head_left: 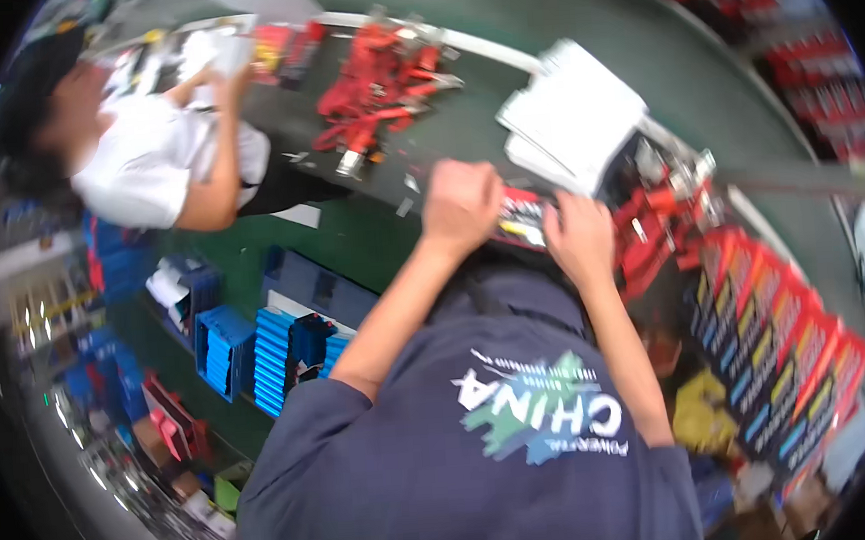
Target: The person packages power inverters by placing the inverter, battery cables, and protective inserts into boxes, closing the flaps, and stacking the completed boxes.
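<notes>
Close in front of my body, a small red and black printed package (521,220) with a yellow patch spans the gap between my two hands. My left hand (463,203) is closed at its left end, knuckles up. The fingers of my right hand (582,231) curl over the right end. The fingertips of both hands are partly hidden. Just beyond my right hand lies a stack of white sheets or flat cards (572,110). To the right is a heap of red straps with metal fittings (665,219).
Another heap of red straps (379,78) lies further left on the dark bench. A co-worker in a white shirt (154,159) stands at the left. Rows of red and black boxes (778,336) line the right. Blue bins (227,350) stand low at the left.
</notes>
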`<state>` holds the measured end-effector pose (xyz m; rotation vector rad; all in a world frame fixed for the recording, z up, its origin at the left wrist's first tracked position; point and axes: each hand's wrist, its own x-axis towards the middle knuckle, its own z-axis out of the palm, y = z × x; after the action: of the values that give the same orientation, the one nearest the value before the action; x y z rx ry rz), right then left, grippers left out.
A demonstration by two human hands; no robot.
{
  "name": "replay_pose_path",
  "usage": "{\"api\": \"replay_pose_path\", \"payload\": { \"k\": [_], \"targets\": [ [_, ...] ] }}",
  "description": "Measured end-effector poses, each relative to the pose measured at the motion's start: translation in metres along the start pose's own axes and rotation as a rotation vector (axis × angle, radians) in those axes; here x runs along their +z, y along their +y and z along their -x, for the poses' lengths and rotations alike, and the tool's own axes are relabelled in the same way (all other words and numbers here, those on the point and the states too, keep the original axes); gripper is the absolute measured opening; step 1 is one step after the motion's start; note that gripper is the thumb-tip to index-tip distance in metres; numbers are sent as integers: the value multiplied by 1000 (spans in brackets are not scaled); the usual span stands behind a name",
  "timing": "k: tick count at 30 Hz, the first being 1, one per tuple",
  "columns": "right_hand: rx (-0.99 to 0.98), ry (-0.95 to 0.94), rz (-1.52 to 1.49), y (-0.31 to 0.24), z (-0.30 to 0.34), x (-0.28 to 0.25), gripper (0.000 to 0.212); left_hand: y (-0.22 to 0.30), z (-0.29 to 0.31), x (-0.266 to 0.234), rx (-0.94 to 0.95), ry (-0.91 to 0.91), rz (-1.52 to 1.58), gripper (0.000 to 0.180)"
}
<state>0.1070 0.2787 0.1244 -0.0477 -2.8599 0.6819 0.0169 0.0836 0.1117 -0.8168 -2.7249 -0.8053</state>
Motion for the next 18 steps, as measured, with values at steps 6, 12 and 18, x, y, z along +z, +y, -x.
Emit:
{"api": "replay_pose_path", "payload": {
  "k": [6, 12, 18],
  "targets": [
    [16, 96, 74, 6, 10, 7, 23, 0, -5, 4, 45, 187, 103, 12],
    [350, 214, -585, 22, 9, 14, 18, -15, 1, 3, -147, 56, 296, 33],
    [645, 362, -871, 49, 33, 28, 28, -50, 25, -2, -529, 30, 215, 57]
  ]
}}
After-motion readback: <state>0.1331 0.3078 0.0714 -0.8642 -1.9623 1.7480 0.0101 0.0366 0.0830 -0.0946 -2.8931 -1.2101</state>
